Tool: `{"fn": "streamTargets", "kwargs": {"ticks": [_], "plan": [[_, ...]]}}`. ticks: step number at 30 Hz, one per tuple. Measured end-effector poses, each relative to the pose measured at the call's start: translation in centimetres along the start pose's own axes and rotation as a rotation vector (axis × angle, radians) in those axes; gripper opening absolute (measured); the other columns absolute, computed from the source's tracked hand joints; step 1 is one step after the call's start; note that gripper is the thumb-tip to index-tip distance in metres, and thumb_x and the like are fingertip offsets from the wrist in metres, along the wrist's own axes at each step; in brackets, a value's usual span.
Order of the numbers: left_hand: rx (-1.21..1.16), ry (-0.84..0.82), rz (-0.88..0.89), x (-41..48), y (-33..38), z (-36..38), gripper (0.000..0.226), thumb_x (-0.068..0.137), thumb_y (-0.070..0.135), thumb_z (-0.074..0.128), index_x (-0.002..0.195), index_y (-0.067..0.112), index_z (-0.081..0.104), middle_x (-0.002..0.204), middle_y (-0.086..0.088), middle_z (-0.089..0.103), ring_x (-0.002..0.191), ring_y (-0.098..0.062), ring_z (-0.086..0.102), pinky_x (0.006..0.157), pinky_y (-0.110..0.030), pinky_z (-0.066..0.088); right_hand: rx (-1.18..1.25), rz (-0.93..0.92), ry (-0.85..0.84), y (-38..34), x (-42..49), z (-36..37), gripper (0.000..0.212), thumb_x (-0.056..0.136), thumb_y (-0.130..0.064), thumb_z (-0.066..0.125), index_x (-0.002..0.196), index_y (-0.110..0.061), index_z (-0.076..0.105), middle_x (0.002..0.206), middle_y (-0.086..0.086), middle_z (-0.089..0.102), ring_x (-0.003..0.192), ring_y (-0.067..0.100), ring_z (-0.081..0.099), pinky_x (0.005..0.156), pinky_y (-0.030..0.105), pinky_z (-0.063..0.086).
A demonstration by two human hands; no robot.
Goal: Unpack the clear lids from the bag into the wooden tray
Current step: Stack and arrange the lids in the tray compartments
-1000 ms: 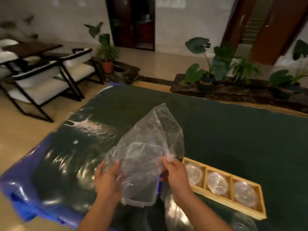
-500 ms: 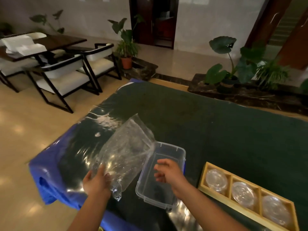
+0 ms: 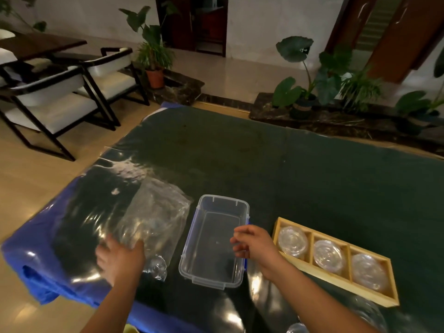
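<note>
- Left hand (image 3: 120, 258) on crumpled clear plastic bag (image 3: 153, 219); pinching or pressing, cannot tell.
- Right hand (image 3: 254, 243) loosely curled, empty, over clear rectangular plastic tub (image 3: 192, 241).
- Clear round lids (image 3: 328, 253) in all three compartments of light wooden tray (image 3: 322, 278).
- Risk: leftover lid in bag missed, clear on clear.

I see the clear bag (image 3: 153, 217) lying flat and crinkly; round clear lids (image 3: 328, 254) sit in all three slots of the wooden tray (image 3: 392, 287)
</note>
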State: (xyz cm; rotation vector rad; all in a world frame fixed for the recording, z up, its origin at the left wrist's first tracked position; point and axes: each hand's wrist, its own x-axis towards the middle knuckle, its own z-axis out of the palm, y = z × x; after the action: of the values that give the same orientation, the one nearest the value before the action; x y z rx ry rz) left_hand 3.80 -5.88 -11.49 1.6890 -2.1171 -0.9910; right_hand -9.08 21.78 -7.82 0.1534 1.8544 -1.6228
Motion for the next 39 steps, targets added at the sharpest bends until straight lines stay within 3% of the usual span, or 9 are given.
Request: {"fn": "streamTargets", "kwargs": {"ticks": [2,5,14,19,28,33,37,39], "plan": [[0.106,-0.025,0.223,-1.0,1.2,0.4,0.079,0.088,0.030,0.076,0.154,0.011,0.037,0.154,-0.029,0.037,0.138,-0.053,0.037,0.112,-0.068,0.032,0.016,-0.002,0.008,0.0,-0.1,-0.6,0.011,0.093,-0.015,0.065,0.103,-0.017,0.070,0.094,0.012,0.076,0.078,0.023,0.073,0.066,0.029,0.059],[0.147,-0.080,0.417,-2.9,3.4,0.8,0.070,0.090,0.025,0.074,0.151,0.009,0.045,0.152,-0.027,0.043,0.137,-0.051,0.040,0.111,-0.065,0.034,0.027,-0.009,0.007,-0.1,-0.4,-1.2,0.011,0.093,-0.015,0.066,0.103,-0.018,0.070,0.095,0.012,0.076,0.080,0.023,0.072,0.067,0.029,0.058],[0.275,-0.210,0.771,-7.3,7.0,2.4,0.068,0.096,0.032,0.066,0.155,0.009,0.040,0.154,-0.025,0.043,0.143,-0.045,0.039,0.116,-0.062,0.034,-0.026,-0.105,0.082,-0.8,-3.0,-4.4,0.010,0.095,-0.014,0.064,0.101,-0.019,0.070,0.091,0.005,0.077,0.080,0.020,0.074,0.064,0.023,0.058],[0.303,-0.239,0.881,-9.9,7.9,4.1,0.070,0.097,0.043,0.061,0.157,0.017,0.036,0.158,-0.019,0.041,0.146,-0.039,0.037,0.119,-0.057,0.033,0.026,-0.156,0.142,-0.1,-4.7,-6.8,0.010,0.094,-0.010,0.064,0.103,-0.015,0.067,0.096,0.012,0.075,0.081,0.022,0.069,0.073,0.033,0.058],[0.278,-0.400,0.999,-16.0,9.5,7.9,0.073,0.098,0.050,0.056,0.160,0.025,0.028,0.166,-0.012,0.032,0.153,-0.033,0.028,0.122,-0.050,0.026,0.119,-0.158,0.252,1.5,-8.4,-11.5,0.013,0.093,-0.005,0.062,0.102,-0.012,0.068,0.102,0.019,0.074,0.078,0.021,0.069,0.069,0.032,0.058],[0.257,-0.547,1.113,-20.1,8.7,9.7,0.070,0.096,0.041,0.063,0.156,0.016,0.038,0.156,-0.017,0.045,0.144,-0.035,0.041,0.118,-0.047,0.033,0.199,-0.128,0.340,4.1,-11.4,-14.9,0.016,0.093,0.000,0.060,0.108,-0.003,0.066,0.098,0.021,0.072,0.078,0.024,0.065,0.076,0.037,0.057],[0.291,-0.660,1.138,-23.4,6.9,11.4,0.067,0.095,0.042,0.064,0.152,0.016,0.043,0.145,-0.015,0.053,0.129,-0.033,0.054,0.106,-0.046,0.046,0.253,-0.100,0.427,6.9,-13.6,-17.8,0.017,0.092,0.004,0.060,0.107,0.001,0.065,0.091,0.015,0.071,0.076,0.022,0.065,0.066,0.027,0.057],[0.342,-0.741,1.106,-24.8,5.6,12.5,0.065,0.095,0.043,0.065,0.151,0.017,0.045,0.142,-0.012,0.054,0.126,-0.031,0.056,0.102,-0.045,0.047,0.268,-0.083,0.478,8.6,-14.7,-19.3,0.013,0.091,0.003,0.061,0.102,-0.001,0.066,0.088,0.013,0.072,0.074,0.021,0.065,0.065,0.028,0.056]]}}
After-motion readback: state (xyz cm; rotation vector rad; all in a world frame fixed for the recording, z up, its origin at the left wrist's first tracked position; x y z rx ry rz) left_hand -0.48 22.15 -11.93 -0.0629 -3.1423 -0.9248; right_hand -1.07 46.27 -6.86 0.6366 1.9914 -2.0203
